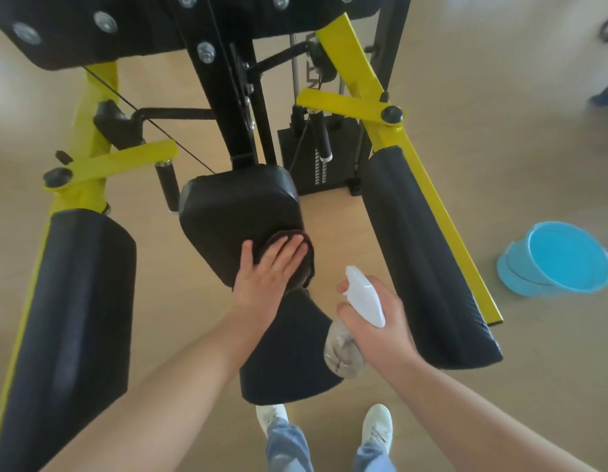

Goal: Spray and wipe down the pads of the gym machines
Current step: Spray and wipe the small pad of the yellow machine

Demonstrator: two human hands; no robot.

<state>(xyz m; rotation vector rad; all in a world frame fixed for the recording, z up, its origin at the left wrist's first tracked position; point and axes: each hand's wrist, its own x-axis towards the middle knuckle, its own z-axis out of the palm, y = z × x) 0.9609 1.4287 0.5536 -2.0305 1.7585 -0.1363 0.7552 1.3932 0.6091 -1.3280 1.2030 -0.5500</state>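
Pressing flat on a dark cloth [305,267], the left hand [272,267] lies with fingers straight and slightly spread, holding the cloth against the lower edge of the centre pad [234,212]. Just right of it, the right hand [377,321] curls round the neck of a spray bottle [364,301], its white nozzle pointing toward the left hand. A seat pad [289,352] sits beneath both hands. The left arm pad [71,301] lies outside the left hand and the right arm pad [425,260] outside the right. Farther right, a blue bucket [565,264] sits on the floor [500,131].
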